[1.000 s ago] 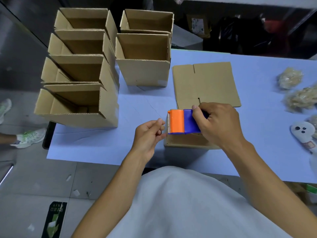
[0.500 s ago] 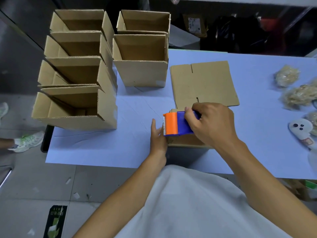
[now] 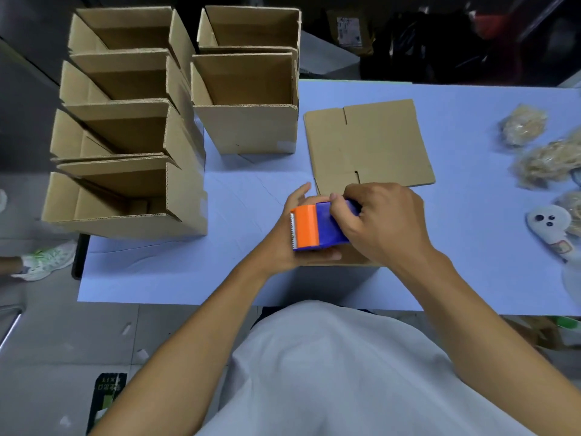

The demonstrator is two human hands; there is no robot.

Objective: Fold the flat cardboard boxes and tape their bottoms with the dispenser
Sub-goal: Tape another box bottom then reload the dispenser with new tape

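Both hands work the box at the worktop's (image 3: pixel 195 278) near edge, the left hand (image 3: pixel 284 243) flat against its left side with fingers straight, the right hand (image 3: pixel 382 223) clamped around the orange-and-blue tape dispenser (image 3: pixel 317 226) on top of the box (image 3: pixel 352 259), flat cardboard (image 3: pixel 367 146) just behind.

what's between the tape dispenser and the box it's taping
Nothing visible. The right hand holds the tape dispenser directly over the box, and the left hand steadies the box's left side, beside the dispenser rather than under it.
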